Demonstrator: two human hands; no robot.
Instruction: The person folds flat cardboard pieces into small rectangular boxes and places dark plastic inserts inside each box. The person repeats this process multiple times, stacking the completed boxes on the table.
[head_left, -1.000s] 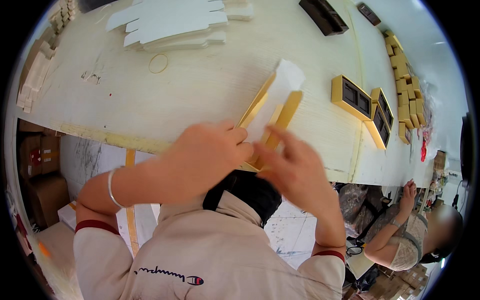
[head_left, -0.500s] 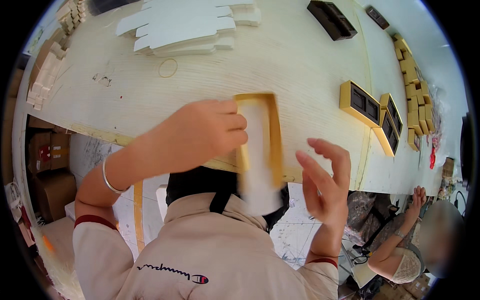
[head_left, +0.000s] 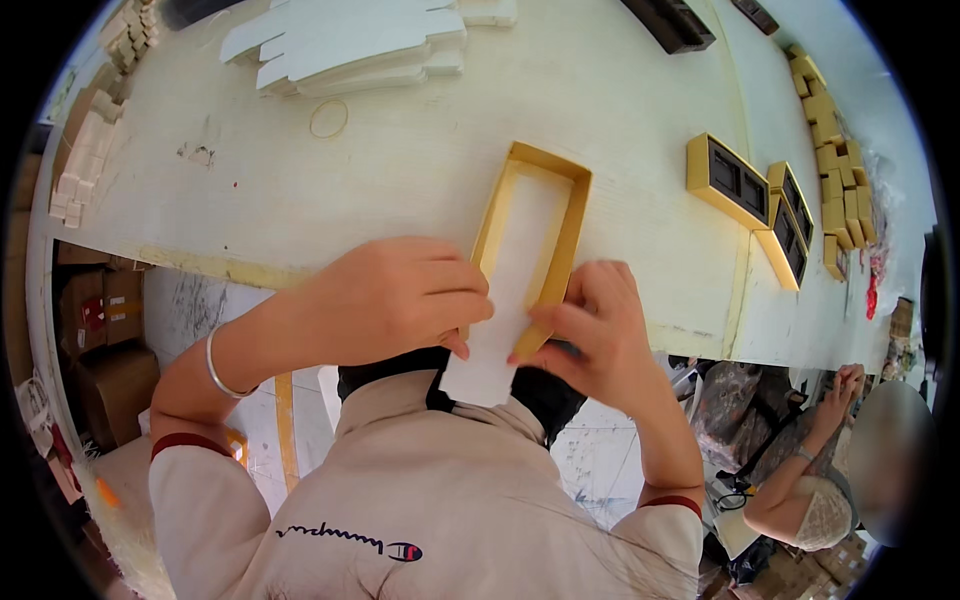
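Between both hands, rectangular gold tray point(head_left: 532, 235)

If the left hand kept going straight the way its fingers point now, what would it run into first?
The left hand points to the person's right, fingertips already on the white card strip in the long gold tray. Just past those lies the right hand, probably the next contact, though depth is unclear.

Your left hand point(head_left: 395, 300) lies knuckles up at the worktop's near edge, fingers curled and pointing right, a bangle on the wrist. Your right hand point(head_left: 600, 325) sits close beside it, fingers bent, pinching leftward.
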